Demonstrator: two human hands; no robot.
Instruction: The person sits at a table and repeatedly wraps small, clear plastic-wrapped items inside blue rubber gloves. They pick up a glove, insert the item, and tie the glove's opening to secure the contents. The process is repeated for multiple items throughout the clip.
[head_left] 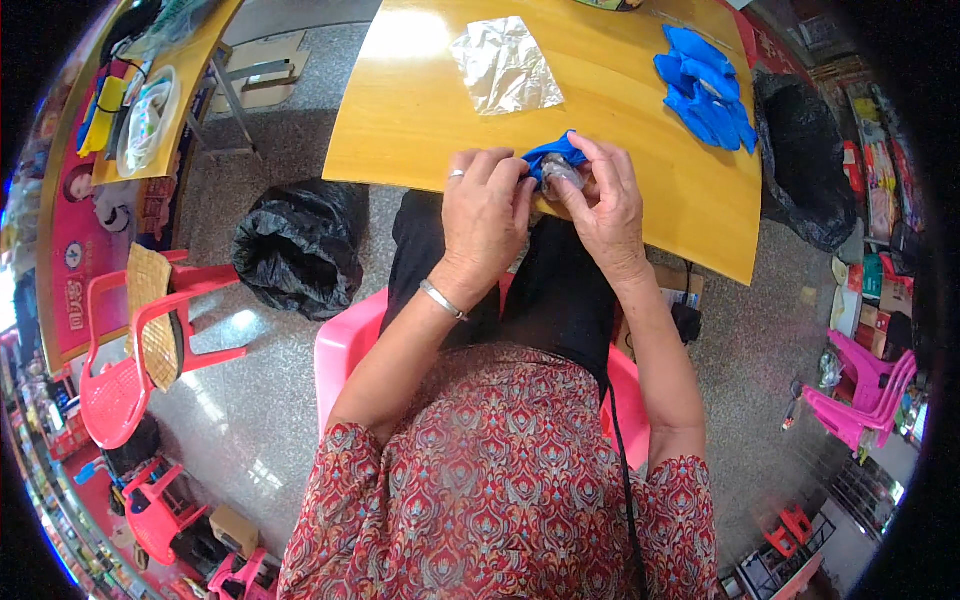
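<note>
Both hands meet at the near edge of a yellow wooden table (420, 110). My left hand (487, 215), with a ring and a silver bracelet, pinches a small blue cloth-like piece (553, 152). My right hand (607, 205) grips the same blue piece, which wraps a small greyish shiny object (559, 172) held between the fingertips. A crumpled sheet of clear plastic or foil (505, 66) lies flat on the table beyond the hands. A pile of the same blue pieces (707, 88) sits at the table's right end.
A black bag (297, 250) stands open on the floor to the left, another black bag (805, 165) to the right. I sit on a pink plastic chair (345, 345). Red chairs (135, 350) stand left, pink chairs (865, 390) right. A second table (150, 110) holds a bowl.
</note>
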